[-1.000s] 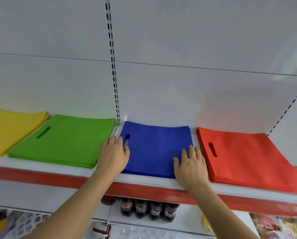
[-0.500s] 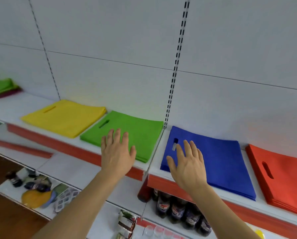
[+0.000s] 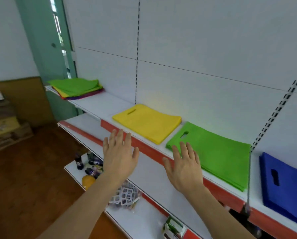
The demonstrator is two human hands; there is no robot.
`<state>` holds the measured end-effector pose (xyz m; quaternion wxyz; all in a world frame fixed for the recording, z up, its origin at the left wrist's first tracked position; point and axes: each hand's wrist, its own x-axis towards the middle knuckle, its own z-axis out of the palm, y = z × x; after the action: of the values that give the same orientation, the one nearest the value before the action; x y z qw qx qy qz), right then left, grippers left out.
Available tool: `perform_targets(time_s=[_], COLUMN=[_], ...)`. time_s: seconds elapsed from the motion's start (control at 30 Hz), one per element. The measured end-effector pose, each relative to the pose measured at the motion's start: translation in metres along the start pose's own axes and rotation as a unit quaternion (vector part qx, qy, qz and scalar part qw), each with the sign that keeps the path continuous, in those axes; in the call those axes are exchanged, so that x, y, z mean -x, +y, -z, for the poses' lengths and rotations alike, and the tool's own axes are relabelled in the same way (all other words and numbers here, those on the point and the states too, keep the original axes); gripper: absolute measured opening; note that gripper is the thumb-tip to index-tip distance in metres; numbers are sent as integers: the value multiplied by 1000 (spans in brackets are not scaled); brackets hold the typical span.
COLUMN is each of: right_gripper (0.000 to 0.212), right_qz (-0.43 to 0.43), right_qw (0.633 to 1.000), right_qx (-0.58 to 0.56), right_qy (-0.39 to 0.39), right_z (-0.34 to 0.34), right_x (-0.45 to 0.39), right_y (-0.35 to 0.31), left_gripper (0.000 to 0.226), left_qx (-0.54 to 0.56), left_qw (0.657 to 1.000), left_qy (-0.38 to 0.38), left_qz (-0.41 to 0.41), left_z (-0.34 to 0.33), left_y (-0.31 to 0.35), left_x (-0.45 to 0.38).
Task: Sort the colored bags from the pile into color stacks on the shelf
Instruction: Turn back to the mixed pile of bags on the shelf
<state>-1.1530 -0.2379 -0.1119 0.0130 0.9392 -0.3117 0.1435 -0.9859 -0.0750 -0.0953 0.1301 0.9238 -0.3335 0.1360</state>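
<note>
Head view: both hands hover, holding nothing, in front of the shelf (image 3: 110, 107). The left hand (image 3: 120, 156) and right hand (image 3: 184, 167) have fingers straight and spread. The mixed pile (image 3: 76, 87) lies at the shelf's far left end, well beyond the yellow stack (image 3: 147, 123), green stack (image 3: 213, 152) and blue stack (image 3: 285, 185). Risk: grabbing several thin bags together would misplace colours.

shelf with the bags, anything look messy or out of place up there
Only the mixed pile at the far left end of the shelf: a green bag on top, with yellow, red and purple edges sticking out unevenly beneath. The yellow stack, green stack and blue stack lie flat and tidy. Nothing looks spilled or damaged.
</note>
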Motion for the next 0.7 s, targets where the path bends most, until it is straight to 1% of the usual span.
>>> perform_targets(time_s=[0.23,0.5,0.63,0.7], right_gripper=[80,79,76,78], right_qz=[74,132,167,181], right_qw=[997,988,983,981], right_qx=[-29,-78,-71,-63], right_qy=[6,12,15,3], right_z=[-38,-68,-79,-87], right_x=[-83,-202,-260,-279], right_y=[-102,-215,-266,-293], left_gripper=[66,64,64,64], left_qx=[-16,-44,-42,-39], left_qw=[998,993,987,985], left_qy=[6,23,38,37], left_qz=[65,110,152,164], left_z=[-6,-2,-1,-4], left_y=[-108,-219,-268,-293], left_x=[-41,-126,-162,-171])
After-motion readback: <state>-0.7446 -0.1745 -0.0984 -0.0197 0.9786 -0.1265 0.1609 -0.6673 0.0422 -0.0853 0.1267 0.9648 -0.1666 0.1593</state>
